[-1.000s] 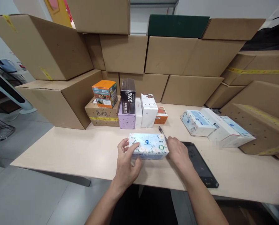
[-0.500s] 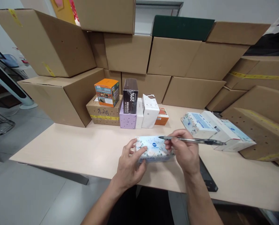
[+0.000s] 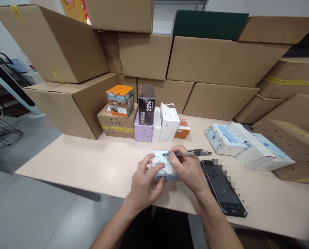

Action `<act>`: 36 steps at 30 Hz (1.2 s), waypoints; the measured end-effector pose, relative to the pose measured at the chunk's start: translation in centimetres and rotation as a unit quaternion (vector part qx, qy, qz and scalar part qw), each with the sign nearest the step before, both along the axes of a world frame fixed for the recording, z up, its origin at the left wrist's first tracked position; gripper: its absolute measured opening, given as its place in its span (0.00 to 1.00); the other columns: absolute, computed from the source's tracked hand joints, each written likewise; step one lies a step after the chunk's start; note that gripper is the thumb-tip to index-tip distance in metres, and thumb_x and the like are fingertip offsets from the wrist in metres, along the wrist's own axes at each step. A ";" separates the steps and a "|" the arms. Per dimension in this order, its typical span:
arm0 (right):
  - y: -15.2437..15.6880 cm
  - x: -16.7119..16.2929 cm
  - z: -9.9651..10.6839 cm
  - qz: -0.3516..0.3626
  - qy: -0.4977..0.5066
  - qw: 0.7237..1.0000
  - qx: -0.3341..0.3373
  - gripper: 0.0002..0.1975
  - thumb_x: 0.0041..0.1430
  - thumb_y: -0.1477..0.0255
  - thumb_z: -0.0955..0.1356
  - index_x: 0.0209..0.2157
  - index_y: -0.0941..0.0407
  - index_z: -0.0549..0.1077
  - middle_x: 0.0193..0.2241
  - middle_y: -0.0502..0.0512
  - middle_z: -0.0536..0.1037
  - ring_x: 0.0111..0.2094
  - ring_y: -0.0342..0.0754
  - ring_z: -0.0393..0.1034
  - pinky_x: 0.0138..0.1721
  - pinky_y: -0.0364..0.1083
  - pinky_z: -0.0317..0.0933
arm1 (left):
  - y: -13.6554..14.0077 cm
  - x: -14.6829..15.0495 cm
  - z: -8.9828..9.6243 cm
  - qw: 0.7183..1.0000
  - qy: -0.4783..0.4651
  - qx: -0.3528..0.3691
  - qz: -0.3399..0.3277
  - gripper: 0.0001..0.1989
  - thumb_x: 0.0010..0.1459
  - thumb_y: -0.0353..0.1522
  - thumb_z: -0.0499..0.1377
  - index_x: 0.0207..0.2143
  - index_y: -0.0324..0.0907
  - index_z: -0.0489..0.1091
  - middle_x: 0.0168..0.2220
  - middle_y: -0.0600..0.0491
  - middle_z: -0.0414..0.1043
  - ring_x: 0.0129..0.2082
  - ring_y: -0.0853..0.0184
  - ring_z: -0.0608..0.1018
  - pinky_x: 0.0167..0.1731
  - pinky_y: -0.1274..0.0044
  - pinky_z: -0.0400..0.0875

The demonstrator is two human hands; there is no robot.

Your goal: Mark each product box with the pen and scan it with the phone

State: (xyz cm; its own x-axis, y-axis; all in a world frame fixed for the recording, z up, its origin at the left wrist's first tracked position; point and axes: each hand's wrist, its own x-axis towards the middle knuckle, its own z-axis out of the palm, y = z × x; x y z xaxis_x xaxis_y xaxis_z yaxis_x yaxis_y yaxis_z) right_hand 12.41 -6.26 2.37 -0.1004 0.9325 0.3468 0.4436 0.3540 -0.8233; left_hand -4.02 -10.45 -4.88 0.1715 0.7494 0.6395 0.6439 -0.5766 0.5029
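Observation:
A floral, light-blue tissue pack (image 3: 167,168) lies on the table close to its front edge. My left hand (image 3: 148,180) grips its left end, with fingers on top and the thumb at the near side. Between the fingers of my right hand (image 3: 188,169) is a pen (image 3: 193,153), its tip pointing left over the top of the pack. Whether the tip touches the wrapper I cannot tell. The right hand hides the pack's right end. Beside my right forearm lies a black handheld device (image 3: 223,190) with a dark screen.
Behind the pack stand small boxes, among them an orange box (image 3: 120,101), a dark box (image 3: 146,104) and a white box (image 3: 169,122). More tissue packs (image 3: 225,139) lie at the right. Large cardboard boxes (image 3: 144,55) are stacked along the back and both sides.
My right hand has moved left with the pen, whose tip is now farther left over the pack. The view has shifted slightly, and more of the black device shows.

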 end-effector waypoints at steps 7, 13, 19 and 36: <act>0.1 -0.2 -0.2 0.008 -0.008 1.000 -0.006 0.08 0.60 0.67 0.64 0.31 0.54 0.71 0.25 0.47 0.72 0.25 0.42 0.66 0.28 0.41 0.59 | 0.0 0.0 -0.1 1.000 0.002 -0.006 0.001 0.22 0.57 0.29 0.60 0.55 0.48 0.66 0.63 0.44 0.55 0.53 0.58 0.71 0.46 0.68 0.74; 0.1 -0.2 0.1 0.027 -0.010 1.000 -0.011 0.07 0.60 0.68 0.63 0.29 0.54 0.70 0.23 0.47 0.71 0.24 0.42 0.66 0.26 0.41 0.58 | 0.0 -0.1 -0.1 1.000 0.005 -0.009 0.004 0.22 0.57 0.29 0.60 0.55 0.49 0.66 0.63 0.44 0.55 0.52 0.58 0.71 0.46 0.67 0.75; 0.1 -0.2 -0.1 0.017 -0.026 1.000 -0.005 0.08 0.60 0.68 0.63 0.29 0.54 0.70 0.23 0.47 0.71 0.24 0.42 0.65 0.26 0.41 0.58 | 0.1 -0.1 -0.2 1.000 -0.003 -0.009 -0.001 0.23 0.57 0.29 0.60 0.55 0.49 0.66 0.63 0.44 0.55 0.53 0.58 0.71 0.48 0.66 0.75; 0.2 0.1 -0.3 0.022 0.009 1.000 0.000 0.09 0.61 0.65 0.64 0.30 0.55 0.71 0.24 0.47 0.72 0.24 0.42 0.65 0.27 0.41 0.59 | -0.1 0.0 0.1 1.000 0.004 -0.008 0.006 0.22 0.57 0.29 0.60 0.55 0.49 0.66 0.62 0.44 0.56 0.52 0.59 0.71 0.45 0.68 0.75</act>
